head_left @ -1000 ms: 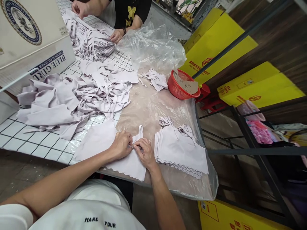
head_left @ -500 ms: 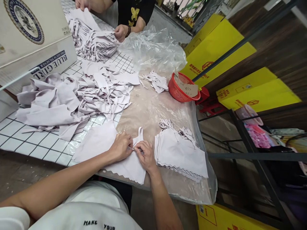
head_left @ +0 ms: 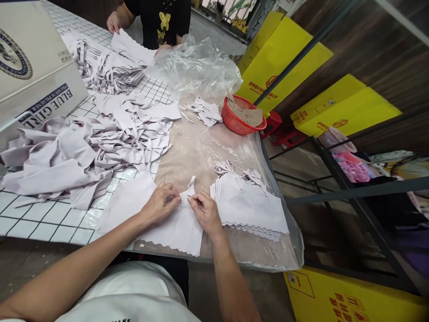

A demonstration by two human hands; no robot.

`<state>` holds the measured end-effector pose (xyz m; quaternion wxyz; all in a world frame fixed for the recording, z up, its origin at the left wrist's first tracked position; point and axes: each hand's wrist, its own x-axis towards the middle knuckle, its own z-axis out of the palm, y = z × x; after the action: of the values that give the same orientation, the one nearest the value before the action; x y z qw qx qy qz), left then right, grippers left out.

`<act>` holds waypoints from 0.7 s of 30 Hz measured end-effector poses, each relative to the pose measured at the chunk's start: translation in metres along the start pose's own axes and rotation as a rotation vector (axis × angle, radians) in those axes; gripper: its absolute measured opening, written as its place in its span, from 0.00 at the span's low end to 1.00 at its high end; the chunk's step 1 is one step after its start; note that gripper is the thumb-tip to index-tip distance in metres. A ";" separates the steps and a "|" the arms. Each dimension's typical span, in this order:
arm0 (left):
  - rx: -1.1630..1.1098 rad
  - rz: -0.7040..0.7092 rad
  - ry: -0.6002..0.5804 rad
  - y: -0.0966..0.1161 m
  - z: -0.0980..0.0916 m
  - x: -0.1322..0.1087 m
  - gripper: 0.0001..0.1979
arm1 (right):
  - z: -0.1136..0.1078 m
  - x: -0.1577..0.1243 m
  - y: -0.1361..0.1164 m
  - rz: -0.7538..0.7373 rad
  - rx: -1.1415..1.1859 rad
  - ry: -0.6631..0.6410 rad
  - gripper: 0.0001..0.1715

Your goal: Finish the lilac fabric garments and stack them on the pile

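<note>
A pale lilac camisole-like garment piece [head_left: 177, 230] with a scalloped hem lies at the table's near edge, its strap [head_left: 191, 185] standing up at the top. My left hand [head_left: 161, 203] is closed in a pinch at the garment's upper edge. Just right of it, my right hand [head_left: 205, 212] pinches the same edge by the strap; the fingers hide the exact spot. Beneath my left forearm, more pale fabric [head_left: 125, 199] spreads out. Close by my right hand lies a neat stack of similar garment pieces [head_left: 250, 203], straps bunched on top.
Loose fabric pieces [head_left: 77, 147] heap up at left beside a carton [head_left: 40, 67]. Farther back are a layered pile [head_left: 100, 62], a clear plastic bag [head_left: 197, 67] and a red basket [head_left: 239, 125]. A co-worker [head_left: 157, 22] handles fabric opposite. A dark metal frame [head_left: 355, 214] stands right.
My view has shifted, moving the scene left. My fingertips have come slightly apart at the garment's edge, and the strap leans over more. The co-worker has drawn a piece away from the layered pile.
</note>
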<state>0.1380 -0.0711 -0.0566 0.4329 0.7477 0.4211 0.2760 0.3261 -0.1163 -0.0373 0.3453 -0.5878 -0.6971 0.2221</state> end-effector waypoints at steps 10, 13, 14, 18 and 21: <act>0.338 0.031 0.042 0.001 0.007 -0.004 0.04 | 0.011 0.009 0.029 0.024 -0.163 0.038 0.05; 0.281 0.038 0.059 0.004 0.005 0.005 0.05 | 0.010 0.009 0.028 0.008 -0.239 0.004 0.04; 0.233 0.035 0.058 0.005 0.004 0.008 0.06 | 0.009 0.009 0.026 0.002 -0.236 -0.001 0.04; -0.097 -0.028 -0.046 0.007 0.003 0.019 0.12 | 0.005 0.010 0.017 -0.034 -0.126 -0.021 0.06; -0.183 -0.032 -0.045 0.007 0.005 0.020 0.07 | 0.004 0.012 0.013 -0.014 -0.036 -0.044 0.06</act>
<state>0.1549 -0.0574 -0.0519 0.5131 0.7043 0.3962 0.2893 0.3306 -0.1019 -0.0468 0.3205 -0.5842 -0.7125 0.2200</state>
